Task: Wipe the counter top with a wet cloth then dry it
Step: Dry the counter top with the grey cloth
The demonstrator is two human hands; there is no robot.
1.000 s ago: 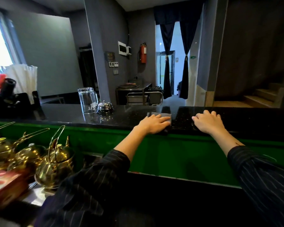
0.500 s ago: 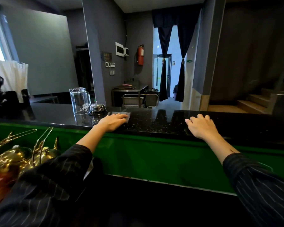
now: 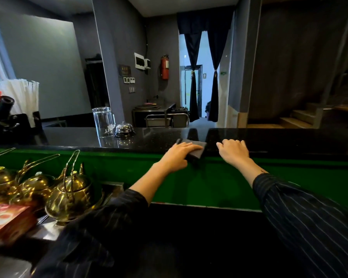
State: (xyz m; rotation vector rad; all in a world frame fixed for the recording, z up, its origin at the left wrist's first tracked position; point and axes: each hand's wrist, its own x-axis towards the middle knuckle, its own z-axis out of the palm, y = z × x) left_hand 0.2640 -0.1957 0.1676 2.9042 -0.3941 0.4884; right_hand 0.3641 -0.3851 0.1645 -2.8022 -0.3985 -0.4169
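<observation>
Black speckled counter top (image 3: 289, 140), running from 9 o'clock to 3 o'clock across the middle of the view, with a green panel (image 3: 219, 183) directly below its near edge. Dark tied curtains (image 3: 193, 77) frame a bright doorway at 12 o'clock. Three brass kettles (image 3: 69, 195) stand close together on a lower surface at 8 o'clock, with a red box (image 3: 6, 219) just beside them at their 8 o'clock. A bundle of wrapped straws (image 3: 22, 97) rises at 9 o'clock.

A glass mug (image 3: 103, 121), its printed lettering upside down, stands on the counter at 11 o'clock of the view, and a fire extinguisher (image 3: 164, 67) hangs on the grey wall above it, toward 12 o'clock.

The left hand (image 3: 178, 155) lies palm down, fingers straight and held together, pressing flat on the cloth. The right hand (image 3: 232, 151), near it at its 3 o'clock, rests palm down on the bare counter with loose fingers and holds nothing.

The folded grey cloth (image 3: 198, 150) lies on the counter's near edge, just above the centre of the view, between the two hands and partly covered by the left one. A metal call bell (image 3: 124, 129) sits touching or just beside the mug at its 4 o'clock.
</observation>
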